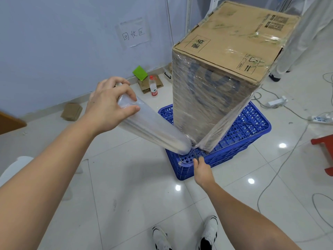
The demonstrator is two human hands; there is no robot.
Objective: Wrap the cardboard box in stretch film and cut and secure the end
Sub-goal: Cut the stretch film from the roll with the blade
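Left hand (108,103) curled in a grip; right hand (202,170) closed (perhaps pinching), arms extended.

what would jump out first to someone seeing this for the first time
The tall cardboard box, its sides film-wrapped, stands on a blue crate at centre right. The left hand grips the stretch film roll angled down toward the box's base, where the right hand holds a dark tool, likely a cutter.

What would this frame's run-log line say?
stage: cutting film | left hand: grips film roll | right hand: holds dark tool at film tail | cardboard box: wrapped, standing on blue crate
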